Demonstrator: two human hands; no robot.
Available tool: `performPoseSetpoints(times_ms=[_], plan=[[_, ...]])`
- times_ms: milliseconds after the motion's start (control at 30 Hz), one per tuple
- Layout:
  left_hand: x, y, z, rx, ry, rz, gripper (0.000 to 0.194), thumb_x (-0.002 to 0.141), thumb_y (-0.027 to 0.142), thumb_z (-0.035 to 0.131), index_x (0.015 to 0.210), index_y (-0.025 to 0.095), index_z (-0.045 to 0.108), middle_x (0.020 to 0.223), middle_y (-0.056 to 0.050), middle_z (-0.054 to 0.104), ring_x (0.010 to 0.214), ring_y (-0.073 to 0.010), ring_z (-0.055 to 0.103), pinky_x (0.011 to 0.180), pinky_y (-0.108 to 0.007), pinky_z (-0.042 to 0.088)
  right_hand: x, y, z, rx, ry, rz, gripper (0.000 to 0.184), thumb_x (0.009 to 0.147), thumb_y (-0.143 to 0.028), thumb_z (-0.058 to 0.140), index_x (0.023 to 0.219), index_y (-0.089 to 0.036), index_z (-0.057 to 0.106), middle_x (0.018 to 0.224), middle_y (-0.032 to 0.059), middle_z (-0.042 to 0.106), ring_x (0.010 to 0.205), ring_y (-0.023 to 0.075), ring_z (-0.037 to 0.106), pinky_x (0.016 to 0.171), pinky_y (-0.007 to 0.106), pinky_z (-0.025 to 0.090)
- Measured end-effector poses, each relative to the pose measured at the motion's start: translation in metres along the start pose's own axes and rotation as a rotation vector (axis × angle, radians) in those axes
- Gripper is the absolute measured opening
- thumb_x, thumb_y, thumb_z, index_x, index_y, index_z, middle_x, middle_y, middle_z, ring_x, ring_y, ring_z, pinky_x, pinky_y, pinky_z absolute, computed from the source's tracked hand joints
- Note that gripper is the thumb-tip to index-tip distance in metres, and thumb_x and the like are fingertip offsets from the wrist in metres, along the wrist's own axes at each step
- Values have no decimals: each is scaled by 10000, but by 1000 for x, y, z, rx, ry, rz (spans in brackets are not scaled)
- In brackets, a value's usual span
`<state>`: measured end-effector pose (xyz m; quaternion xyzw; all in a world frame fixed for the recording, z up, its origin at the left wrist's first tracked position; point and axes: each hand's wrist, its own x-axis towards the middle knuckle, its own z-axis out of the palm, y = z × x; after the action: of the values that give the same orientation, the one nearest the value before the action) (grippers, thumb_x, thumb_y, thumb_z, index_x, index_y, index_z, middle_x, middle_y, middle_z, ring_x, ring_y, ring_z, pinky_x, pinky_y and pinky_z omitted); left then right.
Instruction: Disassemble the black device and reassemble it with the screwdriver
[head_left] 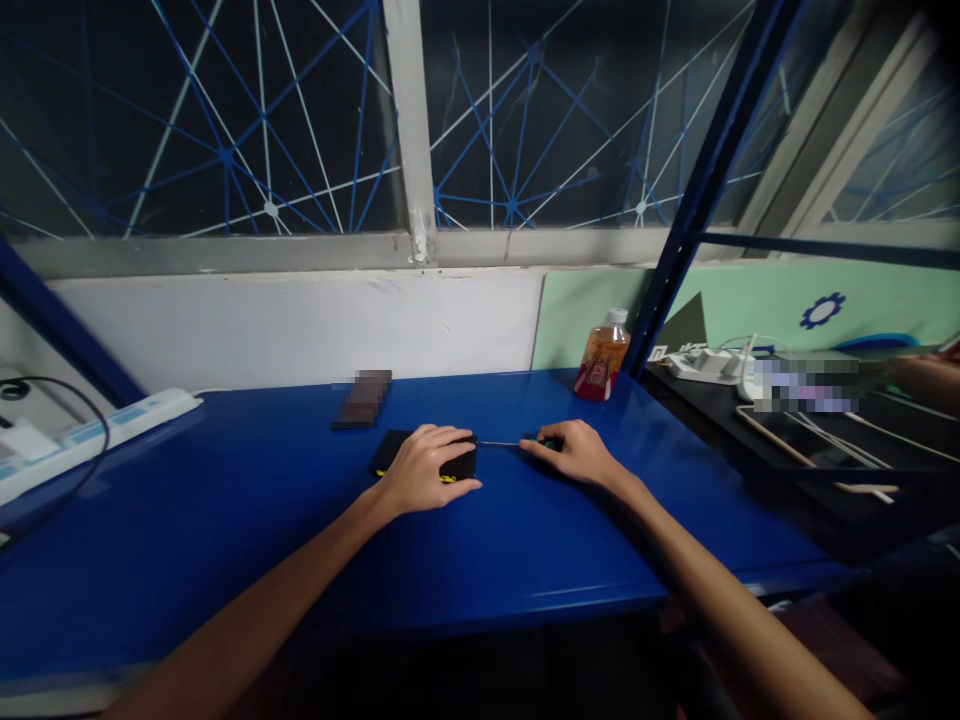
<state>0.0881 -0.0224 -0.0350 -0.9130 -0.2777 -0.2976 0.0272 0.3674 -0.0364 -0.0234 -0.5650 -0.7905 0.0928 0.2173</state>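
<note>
My left hand (421, 472) lies over a flat black box (463, 464) with yellow marks along its near side. The fingers reach across its top and the thumb rests at the near edge, so the hand grips it against the blue table (510, 560). To the right, my right hand (579, 452) is closed around a screwdriver (501, 444). Its dark, greenish handle is mostly hidden in the fingers. The thin metal shaft points left, level with the table, and its tip is at or very near the box's right side; contact cannot be made out.
Behind the box lies a dark, pixelated rectangular object (364, 400). A capped drink bottle (600, 362) stands at the back right, beside a blue post (679, 215). A white power strip (97, 440) runs along the left. Cables and another person's hand (926, 382) appear at the neighbouring black table (806, 437).
</note>
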Motion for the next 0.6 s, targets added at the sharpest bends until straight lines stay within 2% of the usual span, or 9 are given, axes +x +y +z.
performPoseSetpoints(times_ms=[200, 300, 433, 600], plan=[[0, 0, 0, -6, 13, -2, 428, 774, 462, 717, 1103, 190, 700, 1205, -121, 669, 1092, -304, 631, 927, -471, 467, 2, 2, -4, 19, -40, -22, 362, 887, -504, 503, 800, -213, 699, 704, 23, 672, 620, 156, 563, 565, 261, 314], [0, 0, 0, -3, 8, -2, 436, 774, 469, 716, 1110, 192, 697, 1207, -121, 668, 1093, -305, 630, 932, -474, 461, 3, 7, -4, 52, -28, -64, 285, 804, -487, 637, 832, -205, 670, 795, 27, 681, 683, 163, 579, 594, 255, 346], [-1, 0, 1, 2, 5, 1, 437, 780, 484, 706, 1100, 186, 698, 1209, -120, 666, 1096, -302, 628, 930, -479, 458, 4, 12, -2, 67, -11, -96, 302, 731, -486, 722, 802, -200, 654, 847, 30, 665, 708, 157, 574, 613, 251, 362], [0, 0, 0, 4, 5, 3, 435, 785, 488, 699, 1101, 189, 697, 1203, -120, 669, 1092, -304, 629, 923, -485, 460, 4, 6, -2, 57, -4, -79, 270, 747, -446, 711, 830, -214, 601, 748, -9, 647, 630, 139, 542, 570, 238, 321]])
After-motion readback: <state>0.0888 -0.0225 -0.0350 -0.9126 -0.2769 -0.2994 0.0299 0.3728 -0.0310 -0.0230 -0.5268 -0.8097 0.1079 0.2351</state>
